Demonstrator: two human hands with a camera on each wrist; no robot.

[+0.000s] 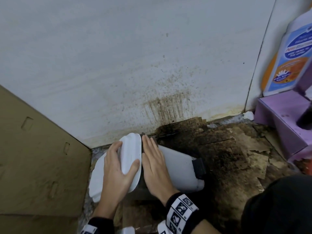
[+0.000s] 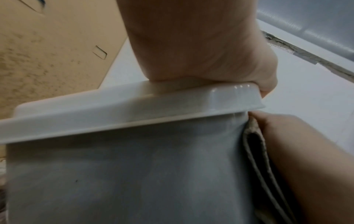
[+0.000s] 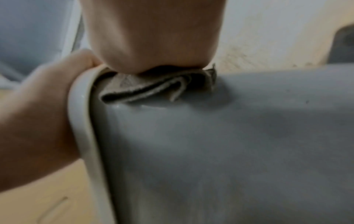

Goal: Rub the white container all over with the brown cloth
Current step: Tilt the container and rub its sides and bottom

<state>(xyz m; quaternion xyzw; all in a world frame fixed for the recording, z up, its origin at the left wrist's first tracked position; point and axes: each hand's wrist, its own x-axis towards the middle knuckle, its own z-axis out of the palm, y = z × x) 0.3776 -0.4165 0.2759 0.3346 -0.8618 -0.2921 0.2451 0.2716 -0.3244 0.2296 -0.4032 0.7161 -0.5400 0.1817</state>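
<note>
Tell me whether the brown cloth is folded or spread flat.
Folded. The brown cloth lies in several stacked layers, pressed under the right hand against the white container just beside its lid.

Cloth (image 3: 153,86) between right hand (image 1: 154,163) and container (image 1: 179,168)

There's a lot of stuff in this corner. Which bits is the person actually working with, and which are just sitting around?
In use:
- white container, lying on its side
- its lid, held by the left hand
- brown cloth, folded, pressed flat against the container by the right hand

Just lying about:
- cardboard sheet on the left
- purple box
- labelled bottle
</note>
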